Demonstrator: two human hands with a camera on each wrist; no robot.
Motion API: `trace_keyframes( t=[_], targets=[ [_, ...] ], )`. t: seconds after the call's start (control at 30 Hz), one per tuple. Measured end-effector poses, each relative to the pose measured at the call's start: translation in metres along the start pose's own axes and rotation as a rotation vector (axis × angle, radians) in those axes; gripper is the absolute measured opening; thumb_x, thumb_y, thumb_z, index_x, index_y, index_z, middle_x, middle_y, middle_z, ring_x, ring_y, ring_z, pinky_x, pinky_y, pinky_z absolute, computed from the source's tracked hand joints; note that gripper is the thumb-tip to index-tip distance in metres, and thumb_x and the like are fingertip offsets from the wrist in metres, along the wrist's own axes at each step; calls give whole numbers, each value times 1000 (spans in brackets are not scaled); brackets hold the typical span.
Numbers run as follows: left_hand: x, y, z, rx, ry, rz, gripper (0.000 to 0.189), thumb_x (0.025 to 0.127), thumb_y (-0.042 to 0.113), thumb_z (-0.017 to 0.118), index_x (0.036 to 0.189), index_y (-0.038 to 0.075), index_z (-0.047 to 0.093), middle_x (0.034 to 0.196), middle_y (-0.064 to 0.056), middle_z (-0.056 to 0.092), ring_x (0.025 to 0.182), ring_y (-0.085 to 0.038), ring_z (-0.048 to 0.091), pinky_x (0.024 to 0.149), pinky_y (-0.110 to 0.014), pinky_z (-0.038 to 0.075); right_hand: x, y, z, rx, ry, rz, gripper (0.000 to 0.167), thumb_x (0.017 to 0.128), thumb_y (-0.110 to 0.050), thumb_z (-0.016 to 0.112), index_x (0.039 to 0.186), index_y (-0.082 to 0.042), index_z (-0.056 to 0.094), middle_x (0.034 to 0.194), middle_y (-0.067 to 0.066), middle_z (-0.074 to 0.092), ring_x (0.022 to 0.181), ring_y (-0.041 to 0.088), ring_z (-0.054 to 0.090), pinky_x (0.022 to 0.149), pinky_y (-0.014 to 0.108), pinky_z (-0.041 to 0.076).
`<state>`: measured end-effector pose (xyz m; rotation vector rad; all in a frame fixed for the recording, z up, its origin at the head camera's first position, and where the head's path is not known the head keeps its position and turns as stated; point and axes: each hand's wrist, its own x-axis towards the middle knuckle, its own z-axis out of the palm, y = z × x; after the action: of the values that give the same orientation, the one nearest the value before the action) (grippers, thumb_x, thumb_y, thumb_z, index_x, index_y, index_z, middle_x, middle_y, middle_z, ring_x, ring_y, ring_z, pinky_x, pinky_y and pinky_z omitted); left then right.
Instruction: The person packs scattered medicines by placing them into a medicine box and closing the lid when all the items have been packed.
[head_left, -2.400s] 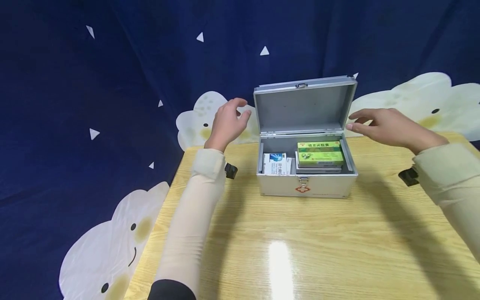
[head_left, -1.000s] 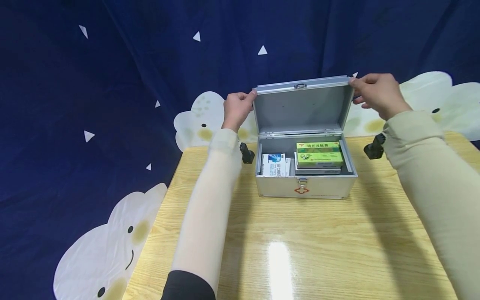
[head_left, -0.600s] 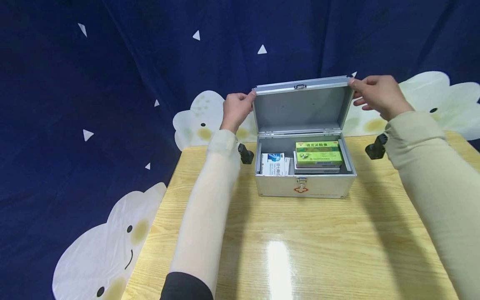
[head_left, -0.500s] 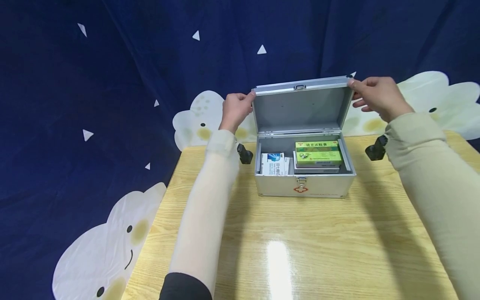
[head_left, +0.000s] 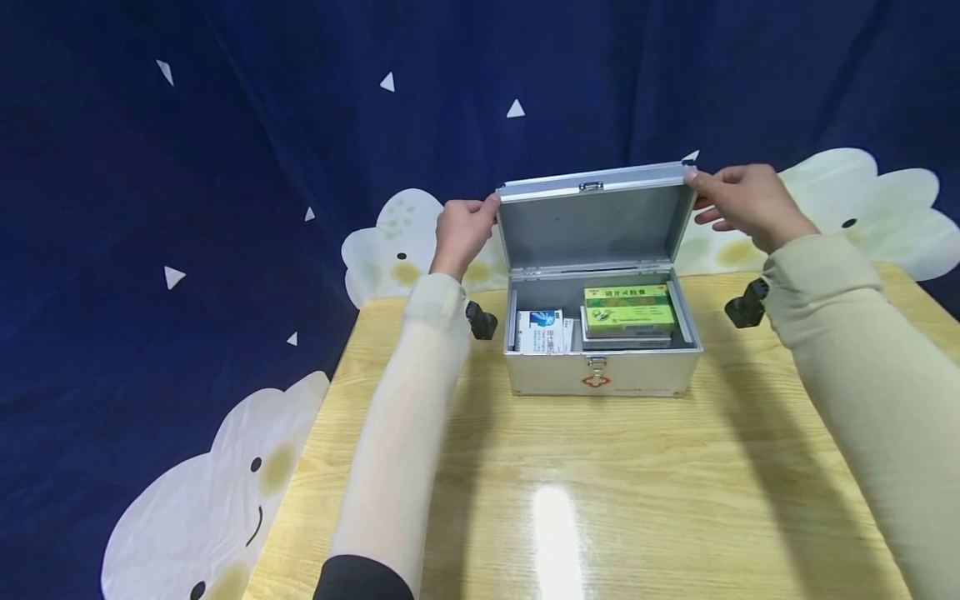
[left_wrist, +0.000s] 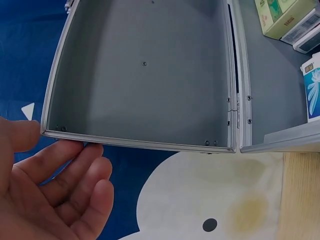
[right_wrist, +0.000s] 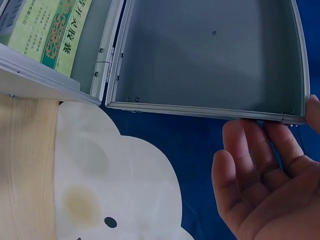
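An aluminium first-aid box [head_left: 547, 375] with a red cross stands on the table, its lid [head_left: 592, 229] raised on the back hinges. At the lid's upper left corner my left hand [head_left: 463, 233] pinches the frame between thumb and fingers. My right hand [head_left: 753, 204] grips the opposite corner the same way. In the left wrist view, that hand's fingers [left_wrist: 75, 185] lie against the lid's side, thumb over the front edge. The right wrist view has the other hand's fingers [right_wrist: 255, 160] under the lid's side. Inside are a green medicine box [head_left: 628, 312] and a white-and-blue medicine box [head_left: 540, 332].
Beneath the green box lies a white carton [head_left: 626, 342]. The wooden table [head_left: 637, 492] extends toward me. A dark blue curtain [head_left: 300, 125] with white triangles and clouds hangs behind and to the left. Black wrist cameras [head_left: 482, 321] sit below both cuffs.
Both hands have moved from beside the box to the lid's upper corners and taken hold. The lid's upper edge has come slightly forward and down. The view has shifted a little.
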<state>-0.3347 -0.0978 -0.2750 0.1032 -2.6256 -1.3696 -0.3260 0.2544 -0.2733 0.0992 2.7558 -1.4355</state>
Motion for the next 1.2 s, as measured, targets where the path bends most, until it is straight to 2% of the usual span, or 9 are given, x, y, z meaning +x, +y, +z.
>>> trace_keyframes(
  t=[0.17,0.27,0.5,0.73,0.97,1.1,1.2],
  targets=[
    [-4,-8,3,-7,-33,-26,46,101,48,49,107,11,76,114,-5,73,96,-19,68,82,-33,50,-3,5,5,-27,-2,-3,82,94,-67,44,134,4,53,104,1,65,73,-4,60,64,18,50],
    [-7,-12,3,-6,-31,-20,45,101,47,49,106,11,75,112,-5,73,96,-21,69,83,-36,50,-5,8,9,-22,1,-11,83,93,-67,44,134,4,53,111,6,65,74,-4,61,66,19,50],
    [-9,-13,0,18,-45,2,44,101,48,50,110,13,75,113,-5,74,95,-22,71,85,-38,52,-6,9,10,-41,-2,-24,82,93,-68,45,130,5,55,112,11,66,72,-5,59,65,19,50],
    [-11,-12,-1,49,-35,25,46,99,48,52,102,9,76,105,-8,74,89,-21,68,73,-32,46,-8,9,9,-57,-15,-18,82,93,-68,46,130,4,55,119,18,64,73,-5,59,65,19,51],
    [-11,-13,-1,33,-11,73,47,99,47,54,94,6,77,95,-11,75,82,-20,64,64,-30,41,-10,6,6,-92,2,-48,78,93,-68,46,125,2,58,126,25,62,74,-4,59,67,20,51],
    [-13,-14,-2,29,-25,79,45,98,47,55,101,8,77,101,-11,75,82,-18,65,64,-28,42,-13,4,3,-103,9,-66,75,94,-64,48,123,4,60,119,21,67,71,-5,60,65,19,51],
    [-14,-14,-4,46,-23,105,44,99,47,55,101,9,77,94,-10,74,78,-18,63,62,-28,41,-15,4,3,-97,16,-82,72,95,-61,50,121,5,61,108,14,71,69,-5,60,62,18,51]
  ],
)
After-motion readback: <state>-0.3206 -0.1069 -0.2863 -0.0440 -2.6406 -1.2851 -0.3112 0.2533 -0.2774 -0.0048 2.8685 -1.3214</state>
